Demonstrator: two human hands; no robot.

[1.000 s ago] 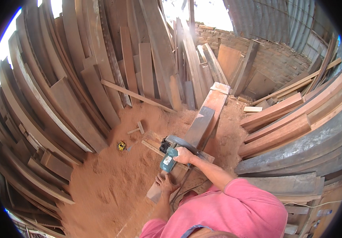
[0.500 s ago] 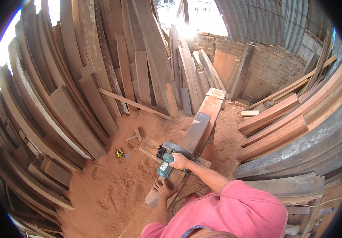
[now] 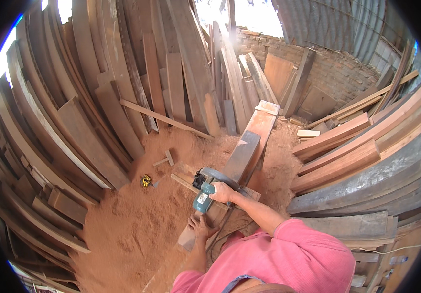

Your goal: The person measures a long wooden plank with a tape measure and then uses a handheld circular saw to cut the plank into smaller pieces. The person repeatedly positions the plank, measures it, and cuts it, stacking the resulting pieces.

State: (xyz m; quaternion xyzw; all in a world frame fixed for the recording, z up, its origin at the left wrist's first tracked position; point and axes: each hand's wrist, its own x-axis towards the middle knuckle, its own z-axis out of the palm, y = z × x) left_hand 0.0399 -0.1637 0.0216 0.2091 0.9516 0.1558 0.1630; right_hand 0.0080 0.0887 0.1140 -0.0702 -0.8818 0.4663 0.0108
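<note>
My right hand (image 3: 224,192) is wrapped round the handle of a teal circular saw (image 3: 203,198), whose dark blade guard points away from me. Under the saw lies a wooden board (image 3: 187,238), resting on a long timber bench. My left hand (image 3: 201,226) lies on this board just behind the saw, fingers spread and pressed down. Farther along the bench a grey-faced plank (image 3: 242,155) stretches away. A thin wooden strip (image 3: 183,182) juts out left of the saw. The blade's contact with the wood is hidden.
Reddish sawdust (image 3: 132,229) covers the floor. On it lie a yellow-and-black tape measure (image 3: 146,180) and a small wooden T-shaped piece (image 3: 170,157). Tall planks (image 3: 88,132) lean along the left; thick beams (image 3: 342,166) are stacked at right. A cord (image 3: 391,250) runs at lower right.
The whole view has shifted slightly, so the bench and saw appear a little higher. Both hands keep their places, the right on the saw and the left on the board.
</note>
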